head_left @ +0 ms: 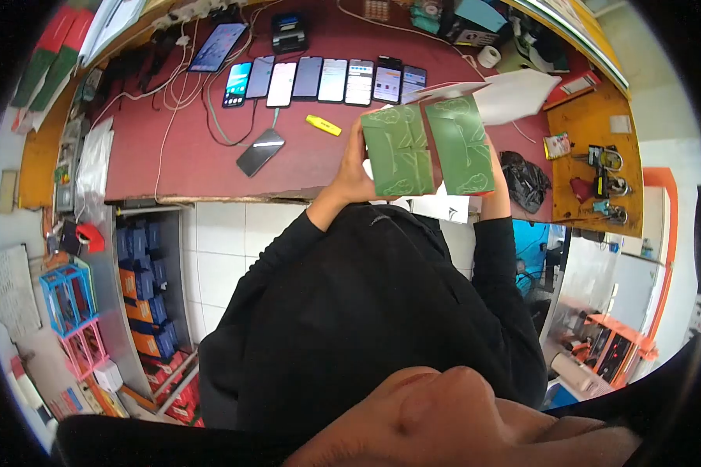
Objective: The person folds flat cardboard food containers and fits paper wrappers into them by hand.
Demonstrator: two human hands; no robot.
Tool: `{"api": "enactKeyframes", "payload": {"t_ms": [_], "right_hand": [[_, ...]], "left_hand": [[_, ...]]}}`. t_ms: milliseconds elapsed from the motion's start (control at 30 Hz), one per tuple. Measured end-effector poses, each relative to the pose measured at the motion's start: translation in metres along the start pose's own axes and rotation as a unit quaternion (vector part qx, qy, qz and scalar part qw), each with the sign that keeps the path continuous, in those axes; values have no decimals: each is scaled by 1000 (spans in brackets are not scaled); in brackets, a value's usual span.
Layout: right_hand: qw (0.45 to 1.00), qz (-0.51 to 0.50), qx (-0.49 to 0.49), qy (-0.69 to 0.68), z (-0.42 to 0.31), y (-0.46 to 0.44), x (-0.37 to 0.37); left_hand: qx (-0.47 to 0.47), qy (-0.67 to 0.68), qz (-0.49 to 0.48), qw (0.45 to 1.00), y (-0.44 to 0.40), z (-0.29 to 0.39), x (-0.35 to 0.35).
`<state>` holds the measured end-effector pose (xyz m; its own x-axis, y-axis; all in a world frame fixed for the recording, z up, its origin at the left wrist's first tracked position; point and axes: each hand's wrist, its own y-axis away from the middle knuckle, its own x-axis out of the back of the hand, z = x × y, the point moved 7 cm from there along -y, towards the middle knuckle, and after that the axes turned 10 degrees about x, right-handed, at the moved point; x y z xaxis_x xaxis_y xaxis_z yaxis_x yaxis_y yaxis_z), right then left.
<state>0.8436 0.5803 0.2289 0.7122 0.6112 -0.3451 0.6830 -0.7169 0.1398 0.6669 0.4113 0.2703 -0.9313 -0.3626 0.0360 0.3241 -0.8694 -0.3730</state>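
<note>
My left hand [354, 173] is closed around the left side of a green box [397, 159] printed with pale line drawings. Beside it, a second green box [461, 152] with similar drawings is held up by my right hand [498, 191], most of which is hidden behind it. A narrow gap separates the two boxes above the table's front edge. Behind the right box, white sheets or a flat white panel [518, 95] stick out. A yellow highlighter [323, 124] lies on the table to the left of my left hand.
Several phones [308, 79] stand in a row on the red table [187, 159], with a tablet [217, 47] and cables to their left. One dark phone [261, 152] lies nearer. A black plastic bag [524, 180] sits right of my right hand. Blue boxes [142, 272] fill a lower shelf.
</note>
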Motion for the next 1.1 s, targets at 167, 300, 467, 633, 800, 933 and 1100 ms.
{"api": "enactKeyframes", "payload": {"t_ms": [167,300,467,633,800,933,1100], "right_hand": [[918,168,174,315,-30,7,39],[851,201,309,375,-34,25,48],[824,81,431,358,-62,40,0],[829,70,330,447,-26,27,30],[728,39,369,576,-14,24,16],[833,23,233,501,26,7,37],[801,-21,174,572,32,6,47]], "left_hand": [[9,-5,-41,999,4,-12,-8],[-5,-15,-80,997,5,-16,-26],[59,59,-65,994,11,-39,-41],[-28,-25,-70,997,7,-5,-41],[-52,-52,-61,995,16,-4,-44],[-12,49,-56,997,19,-12,-46],[37,-2,-57,998,23,-29,-44]]}}
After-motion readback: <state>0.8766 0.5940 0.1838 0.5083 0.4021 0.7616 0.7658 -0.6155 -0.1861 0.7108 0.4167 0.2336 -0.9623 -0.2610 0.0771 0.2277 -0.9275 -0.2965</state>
